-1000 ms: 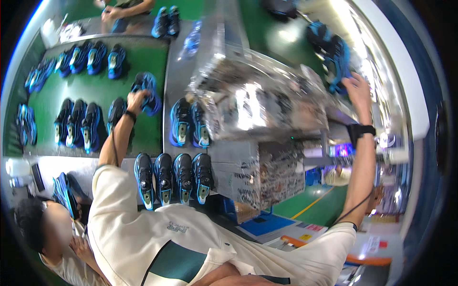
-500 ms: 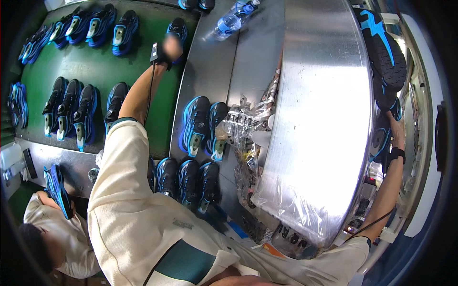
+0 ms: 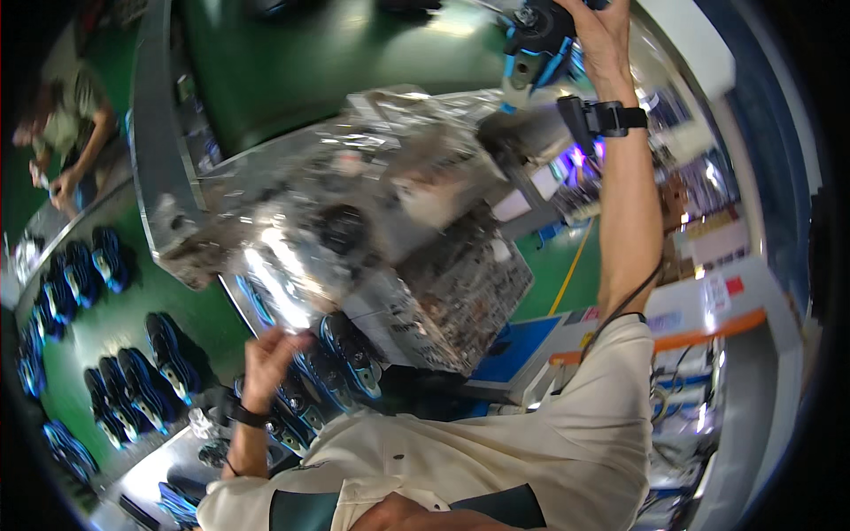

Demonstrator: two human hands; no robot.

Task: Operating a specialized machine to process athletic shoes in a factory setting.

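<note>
Left: rowed black-and-blue shoes on a green worktop. Near centre: left hand, blurred, fingers half-curled beside more shoes, hold not discernible. Far right: single dark shoe, immediately left of the right hand, grip bent, fingertips cut off, closure untellable; step apparently shoe handling, next move calling for secure grasp.

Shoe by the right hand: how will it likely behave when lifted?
The shoe has a matte-looking black upper, so probably isn't slippery; that upper looks like fabric, so may give when squeezed. Its long, uneven outline makes rolling unlikely.
</note>
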